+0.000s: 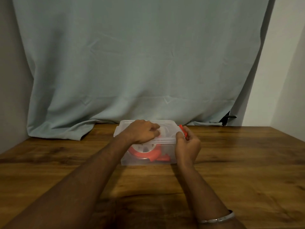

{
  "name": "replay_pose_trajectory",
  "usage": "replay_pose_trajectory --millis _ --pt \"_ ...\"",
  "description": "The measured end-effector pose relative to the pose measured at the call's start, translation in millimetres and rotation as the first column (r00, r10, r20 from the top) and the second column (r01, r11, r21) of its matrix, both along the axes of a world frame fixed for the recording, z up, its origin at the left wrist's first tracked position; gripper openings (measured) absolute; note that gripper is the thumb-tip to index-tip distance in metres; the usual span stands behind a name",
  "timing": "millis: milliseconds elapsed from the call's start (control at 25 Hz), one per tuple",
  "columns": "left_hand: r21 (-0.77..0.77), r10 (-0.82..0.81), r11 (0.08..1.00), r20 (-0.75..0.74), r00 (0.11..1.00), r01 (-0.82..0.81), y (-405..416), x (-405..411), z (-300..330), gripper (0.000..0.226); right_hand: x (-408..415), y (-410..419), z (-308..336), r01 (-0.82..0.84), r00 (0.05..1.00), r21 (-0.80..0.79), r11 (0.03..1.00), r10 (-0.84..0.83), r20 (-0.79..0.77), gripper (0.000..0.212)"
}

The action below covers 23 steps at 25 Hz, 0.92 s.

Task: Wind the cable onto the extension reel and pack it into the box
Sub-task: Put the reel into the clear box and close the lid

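A clear plastic box [132, 160] stands on the wooden table near its far edge. Its clear lid [166, 129] lies on top. Through the front wall I see the orange and white extension reel [145, 152] lying flat inside. My left hand [143, 132] presses down on the lid, fingers curled. At the box's right end my right hand [187, 146] grips the red latch clip [183, 130], which sticks up at an angle. The cable is not visible apart from the reel.
The wooden table [239, 162] spreads wide around the box. A pale blue-grey cloth [140, 63] hangs behind and spills onto the table's back edge at the left. A dark clamp [228, 119] shows at the cloth's right edge.
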<state>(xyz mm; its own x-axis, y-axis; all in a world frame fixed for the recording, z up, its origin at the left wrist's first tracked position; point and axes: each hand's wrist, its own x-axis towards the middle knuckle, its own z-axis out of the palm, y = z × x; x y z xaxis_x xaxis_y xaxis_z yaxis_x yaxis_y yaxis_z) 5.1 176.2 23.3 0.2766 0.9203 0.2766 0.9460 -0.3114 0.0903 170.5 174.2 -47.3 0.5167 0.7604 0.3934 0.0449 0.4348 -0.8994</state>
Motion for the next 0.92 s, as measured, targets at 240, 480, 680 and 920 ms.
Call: replay_pose_trajectory --millis 240,480,680,920 --pt "0.495 -0.171 0.868 0.204 0.964 0.049 -31.4 15.9 -8.1 0.032 -5.4 -7.3 -2.2 0.112 0.893 0.197 0.974 -0.185 0.411 0.029" --pt "-0.025 0.207 0.847 0.936 0.285 -0.532 -42.6 -59.8 -30.8 0.016 1.1 -4.6 -5.4 0.06 0.893 0.238 0.969 -0.159 0.421 0.03" --pt "-0.565 0.582 0.813 0.79 -0.193 0.139 -49.4 -98.8 -26.8 0.042 0.9 -0.9 -7.8 0.051 0.898 0.256 0.965 -0.156 0.411 0.028" --pt "-0.313 0.375 0.904 0.908 0.187 -0.292 -32.0 -88.9 -15.8 0.013 -0.2 -3.2 -9.1 0.057 0.879 0.296 0.953 -0.189 0.439 0.026"
